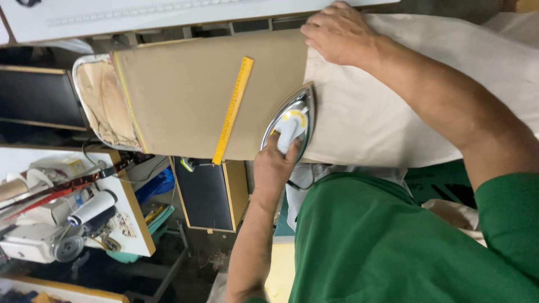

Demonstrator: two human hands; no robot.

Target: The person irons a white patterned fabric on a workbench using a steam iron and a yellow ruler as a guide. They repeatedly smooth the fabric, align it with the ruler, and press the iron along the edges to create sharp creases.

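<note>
I hold the silver-soled electric iron with its white handle and yellow dial (292, 120) by that handle, my fingers (276, 147) wrapped tight around it. The iron's sole rests on the near half of the ironing board, right where the cream-coloured cloth (387, 106) meets the brown padded board cover (185, 95). My other hand (337, 31) lies flat on the cloth at the board's far edge, fingers spread and pressing down, gripping nothing.

The risks, as I judge them: if the iron sits in one spot too long, the cloth could scorch. If my flat hand lets the cloth slip, a crease could be pressed in along the fold line. That hand is also close enough to the iron's path that a quick stroke toward the far edge might reach my fingers. A cable seems to trail near my wrist below the board's near edge; I cannot tell its run, but it could snag.

A long yellow ruler (233, 109) lies slantwise across the cover, just beside the iron's tip, and stands in the way of any stroke toward the board's worn, rounded end (101, 104). Beyond that end, a cluttered white side table (137, 224) carries a white thread cone (92, 207) and a sewing machine (33, 244), well apart from my work.
</note>
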